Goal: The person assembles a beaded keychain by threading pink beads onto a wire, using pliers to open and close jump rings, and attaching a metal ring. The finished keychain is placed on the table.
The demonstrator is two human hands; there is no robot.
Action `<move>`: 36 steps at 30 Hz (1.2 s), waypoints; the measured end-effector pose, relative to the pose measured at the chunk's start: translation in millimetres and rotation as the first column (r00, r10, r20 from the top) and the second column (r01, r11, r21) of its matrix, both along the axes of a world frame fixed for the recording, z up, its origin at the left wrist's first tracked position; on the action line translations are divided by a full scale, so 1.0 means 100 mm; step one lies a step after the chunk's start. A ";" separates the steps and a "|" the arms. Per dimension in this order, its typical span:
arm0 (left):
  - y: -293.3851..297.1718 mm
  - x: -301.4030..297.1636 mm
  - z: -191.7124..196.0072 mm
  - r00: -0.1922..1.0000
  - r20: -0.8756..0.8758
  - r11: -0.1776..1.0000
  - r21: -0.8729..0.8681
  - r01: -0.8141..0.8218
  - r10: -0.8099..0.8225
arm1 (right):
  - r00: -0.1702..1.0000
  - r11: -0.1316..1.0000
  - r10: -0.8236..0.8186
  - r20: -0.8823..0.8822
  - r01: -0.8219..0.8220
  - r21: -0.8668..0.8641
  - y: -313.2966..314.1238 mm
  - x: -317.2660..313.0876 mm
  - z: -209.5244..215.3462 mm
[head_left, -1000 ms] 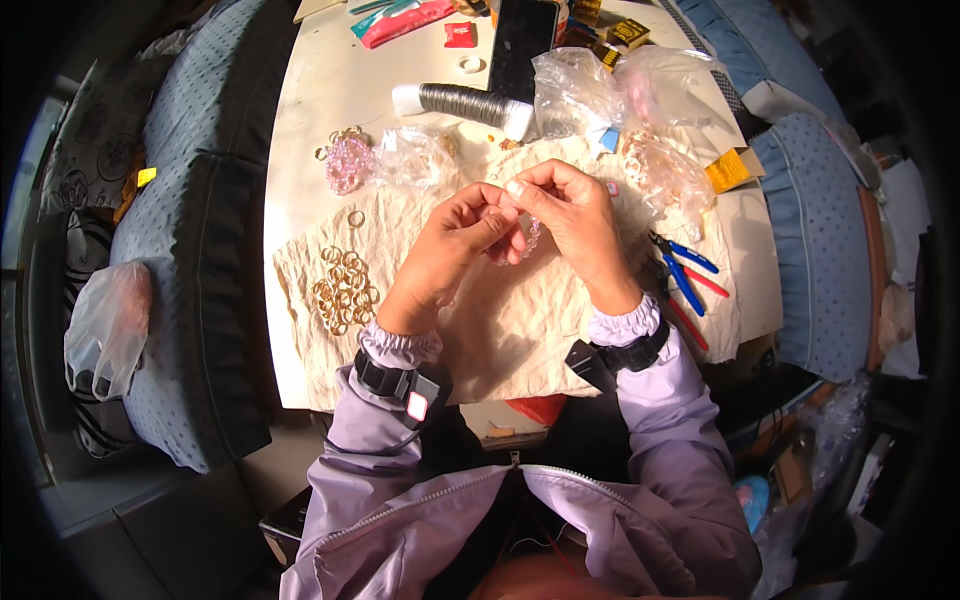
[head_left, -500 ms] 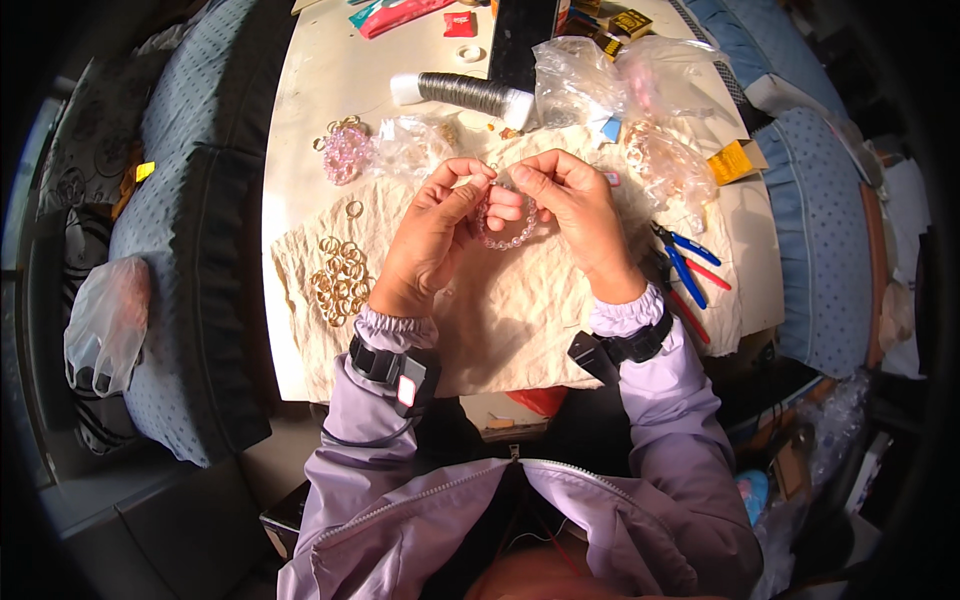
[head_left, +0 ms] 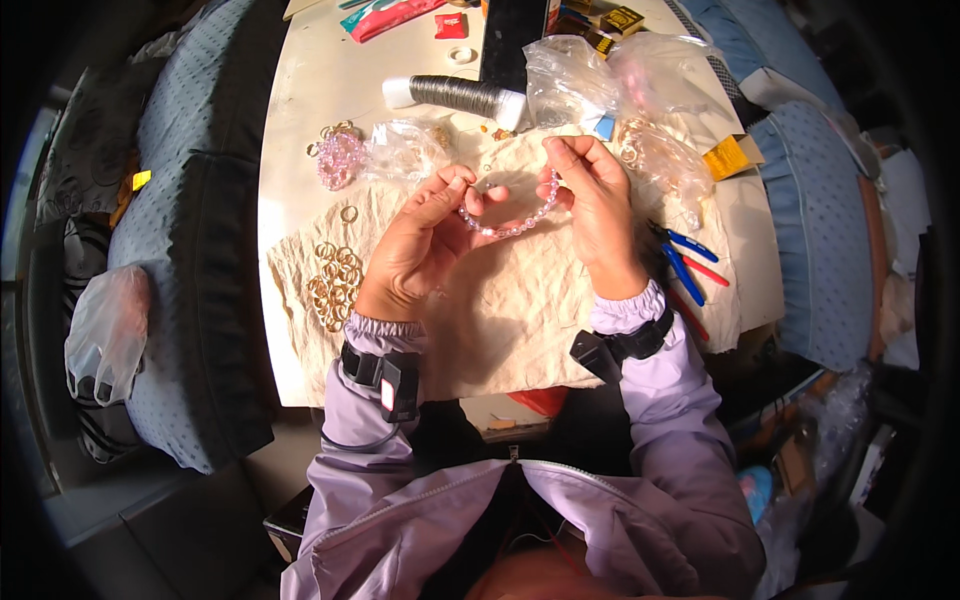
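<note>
The white desk [head_left: 300, 150] carries everything, with blue padded seats [head_left: 170, 250] along its left and right edges. A crumpled beige cloth [head_left: 500, 320] covers most of the near half of the desk, reaching its near edge. Clear plastic bags [head_left: 600, 70] are heaped toward the far right corner, and a grey spool of wire [head_left: 460, 95] lies across the far middle. On the cloth's left part sits a pile of gold rings [head_left: 335, 285]; just beyond it, near the left edge, is a pink bead cluster [head_left: 338, 160]. Blue and red handled pliers [head_left: 690, 265] lie at the cloth's right edge.

Over the cloth's far middle, the left hand [head_left: 420, 245] and right hand [head_left: 595, 200] hold a short strand of clear pink beads [head_left: 510, 222], which sags in a curve between them, clear of the cloth. The left thumb and forefinger are pinched narrow on its left end; the right fingers are closed on its right end near the top, the rest curled loosely.

The strand looks very light and limp, taking whatever shape gravity gives it. The beads appear smooth and likely slippery, and could slide off an open end, so the person probably does best gripping the thread right at each end bead, with fingertips, not mid-strand
</note>
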State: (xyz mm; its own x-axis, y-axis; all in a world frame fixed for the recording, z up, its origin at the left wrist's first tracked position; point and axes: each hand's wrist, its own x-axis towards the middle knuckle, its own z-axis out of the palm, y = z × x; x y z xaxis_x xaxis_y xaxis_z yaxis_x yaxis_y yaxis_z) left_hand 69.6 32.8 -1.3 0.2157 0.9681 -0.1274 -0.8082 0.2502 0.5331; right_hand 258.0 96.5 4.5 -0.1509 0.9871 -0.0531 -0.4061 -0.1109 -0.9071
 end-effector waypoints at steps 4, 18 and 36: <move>0.00 -0.02 0.03 0.999 0.035 0.999 0.024 0.033 -0.034 | 1.000 1.000 -0.004 0.006 0.004 0.007 0.01 0.00 -0.01; -0.01 -0.04 0.01 0.988 0.134 0.996 0.044 0.077 -0.083 | 0.999 0.999 0.044 0.000 -0.044 0.031 0.03 0.02 -0.08; -0.01 0.02 0.07 0.991 0.122 0.997 0.057 0.046 -0.052 | 0.997 0.997 0.072 0.012 -0.072 0.011 -0.05 -0.04 -0.04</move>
